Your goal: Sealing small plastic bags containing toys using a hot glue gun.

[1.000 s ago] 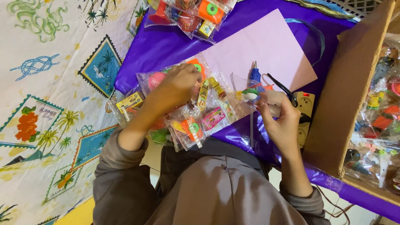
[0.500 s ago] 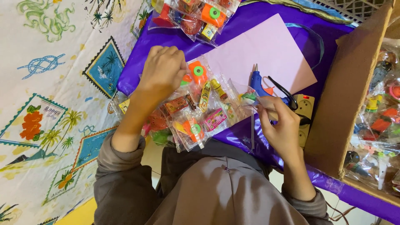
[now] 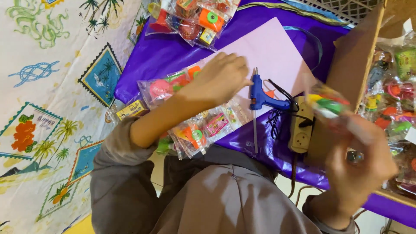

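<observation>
Purple cloth [image 3: 164, 54] edge, left hand [image 3: 221, 78] on toy packets [image 3: 195, 125], right hand [image 3: 359, 164] lifting packet [image 3: 329, 106]

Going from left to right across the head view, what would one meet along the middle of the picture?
Patterned cloth → clear toy packets → left hand → blue glue gun → power strip → right hand, with a blurred toy packet → cardboard box of packets.
</observation>
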